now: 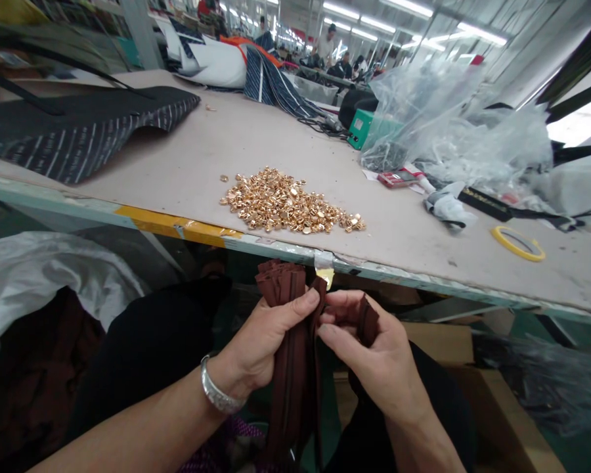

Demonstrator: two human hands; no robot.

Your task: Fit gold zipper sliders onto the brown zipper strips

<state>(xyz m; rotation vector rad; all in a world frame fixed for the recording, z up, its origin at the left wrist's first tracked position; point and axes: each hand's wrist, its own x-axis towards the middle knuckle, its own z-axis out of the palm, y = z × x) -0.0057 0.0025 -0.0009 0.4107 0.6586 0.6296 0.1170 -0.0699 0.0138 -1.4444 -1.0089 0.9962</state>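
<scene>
Evidently the work was partway along, with the heap of gold-coloured metal pieces (pixel 280 207) lying loose on the table (pixel 177 164). Well to the left of the heap was a dark striped panel (pixel 93 131), touched by neither hand. On the near side of the heap, below the table's edge, the left hand (pixel 263 334) held a bundle of brown strips (pixel 289 374), its thumb pressed across the front and its fingers curled behind. The strips looked like zipper tape and were already gathered with their upper ends roughly together. Just right of the bundle, one strip (pixel 317 368) stood a little apart, and the right hand (pixel 381 351) met it with thumb and forefinger drawn close; whether they pinched a metal piece too, I could not tell. A brown strip end (pixel 368 320) also stuck up among that hand's bent fingers. No metal piece showed clearly on the bundle, and many lay unused in the heap, so much seemed left to do. Right of the heap lay a yellow tape roll (pixel 534 253), away from both hands.
</scene>
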